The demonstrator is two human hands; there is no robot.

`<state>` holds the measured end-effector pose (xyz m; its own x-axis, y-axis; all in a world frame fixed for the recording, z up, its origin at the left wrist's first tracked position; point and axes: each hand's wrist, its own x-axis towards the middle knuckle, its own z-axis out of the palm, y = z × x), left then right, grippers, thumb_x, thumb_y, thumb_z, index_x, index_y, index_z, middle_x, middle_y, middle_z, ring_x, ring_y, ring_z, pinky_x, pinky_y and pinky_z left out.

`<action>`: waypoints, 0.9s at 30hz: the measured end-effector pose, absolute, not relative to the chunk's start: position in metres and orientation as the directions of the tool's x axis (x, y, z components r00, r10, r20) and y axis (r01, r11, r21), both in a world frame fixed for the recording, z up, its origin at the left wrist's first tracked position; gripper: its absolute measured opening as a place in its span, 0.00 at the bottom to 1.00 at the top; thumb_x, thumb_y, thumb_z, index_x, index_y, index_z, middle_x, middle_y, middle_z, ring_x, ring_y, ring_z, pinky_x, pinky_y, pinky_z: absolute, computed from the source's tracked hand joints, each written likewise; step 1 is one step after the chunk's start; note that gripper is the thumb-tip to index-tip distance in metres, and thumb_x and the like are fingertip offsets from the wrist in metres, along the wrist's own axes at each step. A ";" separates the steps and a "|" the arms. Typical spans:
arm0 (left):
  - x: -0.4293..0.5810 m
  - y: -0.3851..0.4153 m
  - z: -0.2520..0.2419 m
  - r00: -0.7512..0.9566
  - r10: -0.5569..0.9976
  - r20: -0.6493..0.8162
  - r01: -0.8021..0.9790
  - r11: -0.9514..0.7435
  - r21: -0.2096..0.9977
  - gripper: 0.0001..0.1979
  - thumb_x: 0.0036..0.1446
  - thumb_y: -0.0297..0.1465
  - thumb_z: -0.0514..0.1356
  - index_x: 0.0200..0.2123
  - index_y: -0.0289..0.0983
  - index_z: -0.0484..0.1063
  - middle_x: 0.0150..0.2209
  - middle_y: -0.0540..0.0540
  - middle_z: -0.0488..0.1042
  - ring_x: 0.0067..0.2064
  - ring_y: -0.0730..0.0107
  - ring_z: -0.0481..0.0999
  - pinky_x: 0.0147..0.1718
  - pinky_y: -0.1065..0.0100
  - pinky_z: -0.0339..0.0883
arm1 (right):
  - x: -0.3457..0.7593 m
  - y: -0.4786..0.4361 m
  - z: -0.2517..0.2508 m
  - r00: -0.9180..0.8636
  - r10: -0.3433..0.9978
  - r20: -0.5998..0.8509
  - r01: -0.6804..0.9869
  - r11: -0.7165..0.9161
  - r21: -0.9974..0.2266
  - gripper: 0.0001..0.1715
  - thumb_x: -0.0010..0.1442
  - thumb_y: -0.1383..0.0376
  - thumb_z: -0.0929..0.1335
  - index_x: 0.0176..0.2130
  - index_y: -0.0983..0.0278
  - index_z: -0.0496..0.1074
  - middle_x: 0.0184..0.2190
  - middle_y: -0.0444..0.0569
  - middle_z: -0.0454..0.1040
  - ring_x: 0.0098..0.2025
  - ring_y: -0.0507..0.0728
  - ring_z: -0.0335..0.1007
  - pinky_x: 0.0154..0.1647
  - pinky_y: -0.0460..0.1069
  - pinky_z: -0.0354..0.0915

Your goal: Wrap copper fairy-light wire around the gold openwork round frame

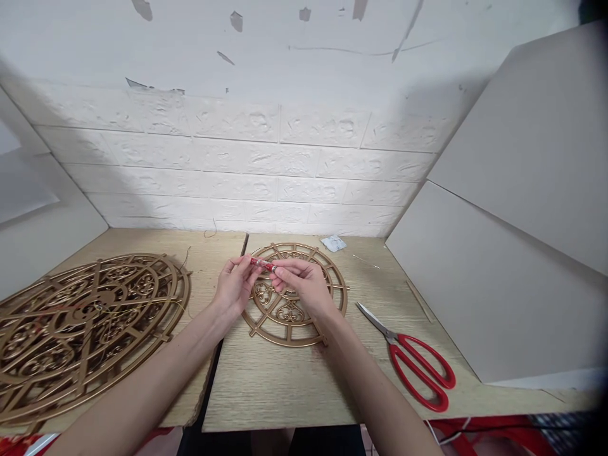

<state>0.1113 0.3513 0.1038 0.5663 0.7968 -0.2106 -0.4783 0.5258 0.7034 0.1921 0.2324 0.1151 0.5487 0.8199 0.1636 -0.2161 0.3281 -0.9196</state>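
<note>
My left hand [235, 285] and my right hand [304, 284] meet over a small round gold openwork ornament [289, 316] that lies flat on the wooden table [285, 380]. Between the fingertips of both hands is a thin red stick-like object [262, 263], held level. The left fingers pinch its left end; the right fingers are closed round its right end. What the object is I cannot make out.
A larger gold openwork disc [90, 323] lies at the left on a second board. Red-handled scissors [413, 361] lie at the right. A small white packet [333, 243] rests near the brick wall. Grey panels [498, 285] wall in both sides.
</note>
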 end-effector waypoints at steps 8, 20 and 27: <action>0.111 0.349 0.106 0.551 0.808 -0.208 -0.484 0.512 0.709 0.06 0.52 0.19 0.58 0.26 0.33 0.65 0.27 0.46 0.75 0.31 0.74 0.77 0.32 0.74 0.71 | 0.193 0.232 0.114 0.558 0.814 0.164 -0.198 0.322 -0.926 0.14 0.46 0.61 0.74 0.35 0.65 0.77 0.24 0.47 0.77 0.25 0.50 0.71 0.29 0.47 0.70; 0.111 0.349 0.106 0.518 0.851 -0.088 -0.494 0.382 0.781 0.07 0.48 0.23 0.63 0.27 0.33 0.65 0.26 0.43 0.76 0.32 0.68 0.78 0.33 0.70 0.72 | 0.193 0.229 0.118 0.575 0.796 0.188 -0.170 0.340 -0.925 0.13 0.45 0.61 0.74 0.32 0.66 0.77 0.23 0.47 0.77 0.24 0.51 0.72 0.28 0.48 0.71; 0.112 0.349 0.106 0.549 0.830 -0.100 -0.490 0.417 0.765 0.07 0.47 0.23 0.64 0.27 0.32 0.66 0.27 0.41 0.76 0.34 0.67 0.78 0.36 0.67 0.72 | 0.192 0.231 0.117 0.574 0.800 0.172 -0.163 0.318 -0.934 0.14 0.44 0.60 0.74 0.32 0.66 0.77 0.23 0.47 0.77 0.25 0.52 0.72 0.29 0.49 0.72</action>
